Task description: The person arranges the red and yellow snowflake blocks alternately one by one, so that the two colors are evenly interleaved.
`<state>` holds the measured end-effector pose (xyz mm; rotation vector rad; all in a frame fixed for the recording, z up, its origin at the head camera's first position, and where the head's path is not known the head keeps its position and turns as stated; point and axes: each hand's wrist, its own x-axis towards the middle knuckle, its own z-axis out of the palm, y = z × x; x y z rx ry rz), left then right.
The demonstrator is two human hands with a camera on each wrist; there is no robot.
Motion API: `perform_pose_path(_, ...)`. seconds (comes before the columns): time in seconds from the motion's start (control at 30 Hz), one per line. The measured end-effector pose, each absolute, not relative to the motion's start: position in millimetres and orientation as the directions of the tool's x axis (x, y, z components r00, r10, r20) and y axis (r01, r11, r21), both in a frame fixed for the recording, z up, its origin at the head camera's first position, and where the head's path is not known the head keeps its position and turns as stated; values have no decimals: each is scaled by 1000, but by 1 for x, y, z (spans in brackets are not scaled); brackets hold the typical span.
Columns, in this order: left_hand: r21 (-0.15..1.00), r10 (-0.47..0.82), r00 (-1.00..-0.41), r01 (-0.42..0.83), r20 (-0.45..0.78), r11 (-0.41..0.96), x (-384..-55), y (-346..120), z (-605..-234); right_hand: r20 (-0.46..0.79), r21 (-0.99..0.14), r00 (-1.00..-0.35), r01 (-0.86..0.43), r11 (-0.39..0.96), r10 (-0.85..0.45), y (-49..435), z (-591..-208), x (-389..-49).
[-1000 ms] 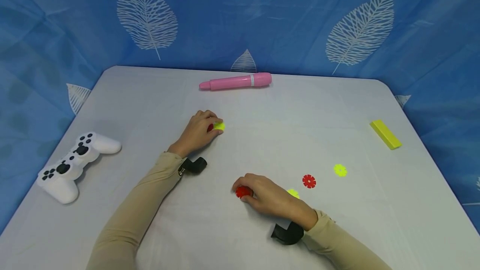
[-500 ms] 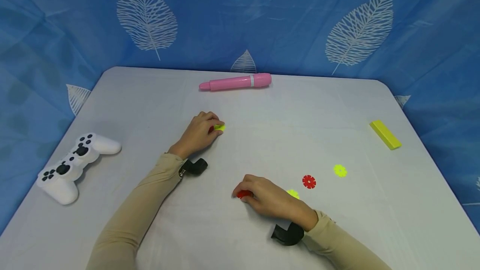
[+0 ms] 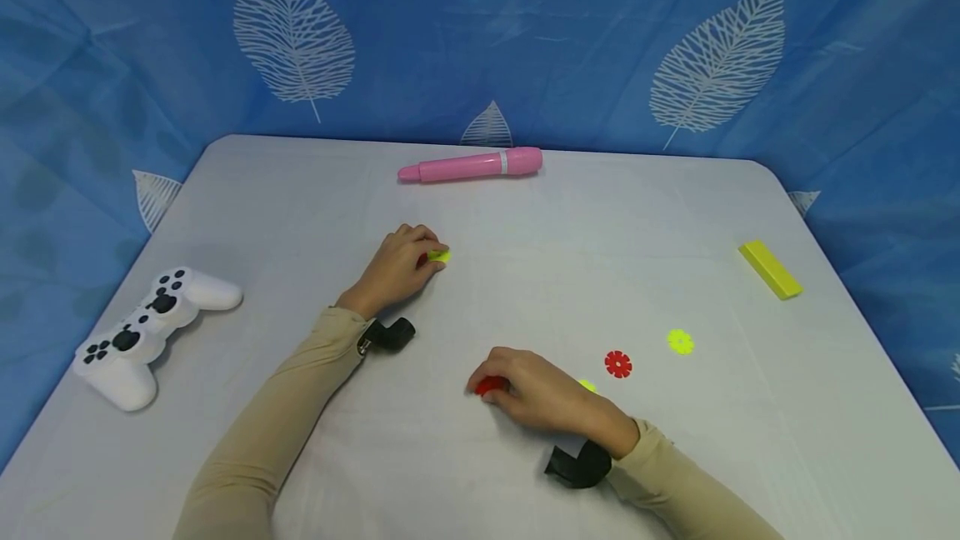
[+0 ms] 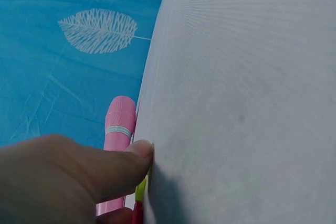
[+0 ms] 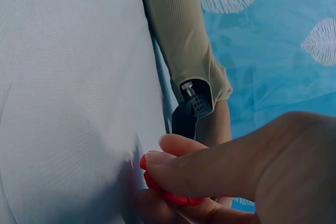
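My left hand (image 3: 399,263), left of the table's middle, pinches a yellow notched disc (image 3: 439,256) between thumb and fingers. Against it sits a red disc (image 4: 137,212), mostly covered by the fingers; whether the two are joined I cannot tell. Nearer the front edge, my right hand (image 3: 536,388) grips a red notched disc (image 3: 491,386) between thumb and curled fingertips. Its scalloped rim shows red in the right wrist view. Just behind that hand a yellow disc (image 3: 588,385) is partly hidden. Further right lie a flat red disc (image 3: 618,364) and a yellow disc (image 3: 680,342).
A white game controller (image 3: 153,327) lies at the left side of the white table (image 3: 570,273). Along the back edge is a pink marker-shaped stick (image 3: 471,165). A yellow block (image 3: 771,269) rests near the right edge. Blue cloth with leaf prints (image 3: 480,40) hangs behind.
In both hands the discs have tilted and show less of their faces than a second ago. My right hand has shifted slightly right, covering more of the yellow disc behind it.
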<state>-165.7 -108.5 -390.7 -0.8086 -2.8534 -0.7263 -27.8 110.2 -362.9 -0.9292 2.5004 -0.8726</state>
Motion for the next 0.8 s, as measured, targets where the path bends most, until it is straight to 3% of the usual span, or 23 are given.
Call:
perform_pose_path(0.5, 425, 494, -841, 538, 219, 728, -164, -109, -389, -59, -657, -749, -469, 590, -660, 113, -363, -32)
perform_pose_path(0.8, 431, 493, -843, 536, 217, 726, -165, -109, -391, -70, -743, -840, -316, 590, -538, 119, -361, -49)
